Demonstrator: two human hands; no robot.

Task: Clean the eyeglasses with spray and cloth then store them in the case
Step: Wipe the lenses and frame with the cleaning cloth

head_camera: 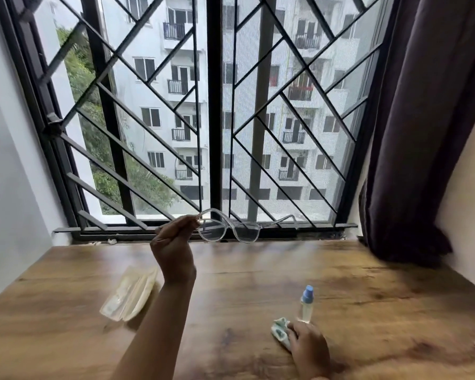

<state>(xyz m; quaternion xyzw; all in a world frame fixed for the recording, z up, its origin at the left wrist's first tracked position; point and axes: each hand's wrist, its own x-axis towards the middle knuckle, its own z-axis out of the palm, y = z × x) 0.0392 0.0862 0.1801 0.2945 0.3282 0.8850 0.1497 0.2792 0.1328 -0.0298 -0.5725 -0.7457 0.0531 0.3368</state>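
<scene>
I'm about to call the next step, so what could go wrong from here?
1. The left hand pinches the eyeglasses by one corner only, high above the table; they could slip or twist and drop.
2. The right hand lies on the cloth right beside the upright spray bottle; lifting the cloth might knock it over.

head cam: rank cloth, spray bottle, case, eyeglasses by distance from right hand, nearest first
From the right hand:
1. cloth, under its fingers
2. spray bottle, upright just beyond
3. case, across the table, left
4. eyeglasses, raised in the left hand
</scene>
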